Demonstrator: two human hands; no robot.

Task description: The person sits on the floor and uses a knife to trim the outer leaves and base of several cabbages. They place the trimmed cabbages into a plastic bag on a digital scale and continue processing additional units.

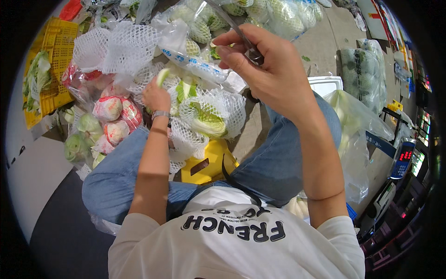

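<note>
My right hand (271, 66) is raised at the upper middle, closed around the handle of a knife (237, 29) whose blade points up and away. My left hand (156, 96) is lower and to the left, with a pale green piece of leaf stalk (162, 76) at its fingers. Close to its right lie loose leaves (186, 90) and a napa cabbage (209, 123) partly wrapped in white foam netting (231, 108). More foam netting (130, 45) is heaped beyond the left hand. A clear plastic bag with blue print (195, 64) lies between the two hands.
Bagged vegetables in red-and-white wrapping (108, 108) and round green cabbages (76, 148) sit at left, near a yellow crate (62, 52). Netted vegetables in clear bags (289, 14) lie ahead. A yellow plastic object (205, 164) is between my legs. At right are more bags (348, 118) and a scale (402, 158).
</note>
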